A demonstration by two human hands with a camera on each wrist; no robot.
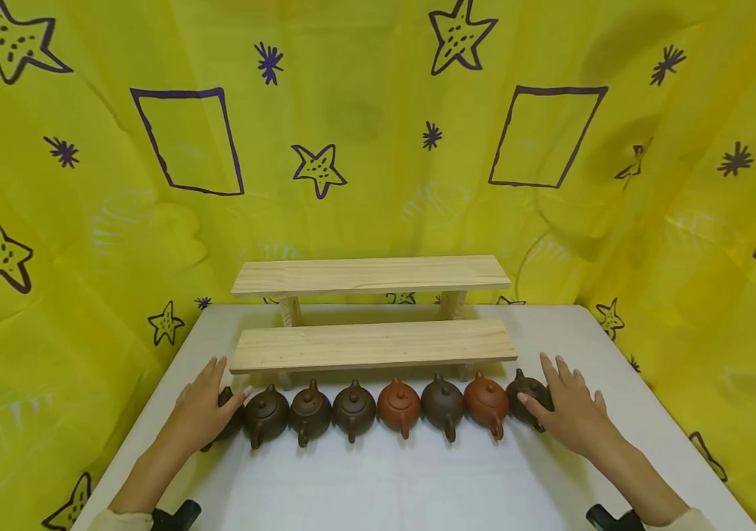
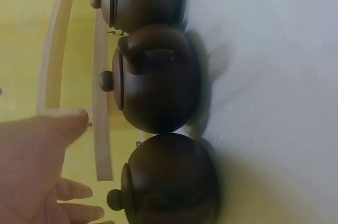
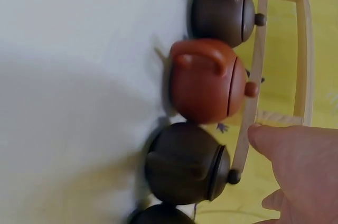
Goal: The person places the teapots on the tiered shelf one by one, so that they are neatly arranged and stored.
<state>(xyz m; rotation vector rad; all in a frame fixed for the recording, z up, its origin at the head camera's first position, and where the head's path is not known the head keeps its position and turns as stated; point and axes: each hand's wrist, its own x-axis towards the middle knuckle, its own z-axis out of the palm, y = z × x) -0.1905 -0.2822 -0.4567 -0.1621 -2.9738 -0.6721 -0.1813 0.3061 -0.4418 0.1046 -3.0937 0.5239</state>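
Several small clay teapots stand in a row on the white table (image 1: 378, 479), dark brown ones with two reddish ones (image 1: 399, 405) among them. My left hand (image 1: 208, 409) lies with straight fingers over the leftmost dark teapot (image 1: 226, 402), its thumb reaching toward the neighbouring pot (image 1: 265, 414). My right hand (image 1: 570, 413) rests with straight fingers against the rightmost dark teapot (image 1: 526, 392). In the left wrist view the left hand (image 2: 37, 166) hovers beside the dark pots (image 2: 169, 182). The right wrist view shows the right hand (image 3: 301, 166) next to a dark pot (image 3: 185, 163) and a red pot (image 3: 206, 81).
A two-tier pale wooden shelf (image 1: 372, 344) stands right behind the row, its upper board (image 1: 369, 275) further back. Yellow cloth with purple stars and squares (image 1: 378, 133) surrounds the table on three sides. Bare tabletop lies in front of the pots.
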